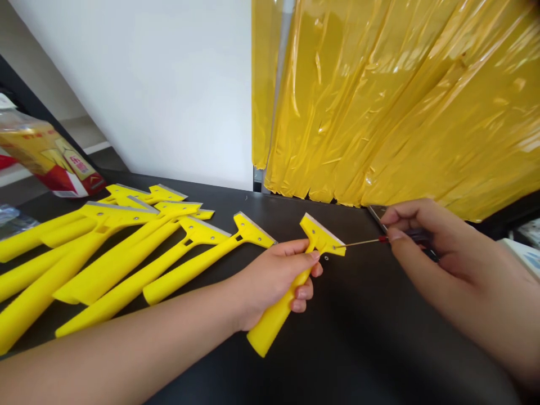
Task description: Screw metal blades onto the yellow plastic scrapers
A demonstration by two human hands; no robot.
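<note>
My left hand [287, 275] is wrapped round the neck of a yellow scraper [274, 320], its wide head tilted up to the right. In my right hand [439, 253] is a screwdriver [363, 243] with a thin shaft and a dark handle, mostly covered by my fingers. The screwdriver's tip meets the scraper head at a small screw near its right end. Just below the head, a tiny metal nut or ring [326, 258] shows against the black table [350, 337]. Left of my hand lies a single yellow scraper [211, 253], the nearest of a spread-out group.
Several more yellow scrapers [88, 253] overlap on the table's left side. Behind them stands a bottle [54, 157] with a red and gold label. A white panel [169, 84] and yellow plastic sheeting [400, 101] rise along the back edge. A dark flat object [377, 216] lies beyond my right hand.
</note>
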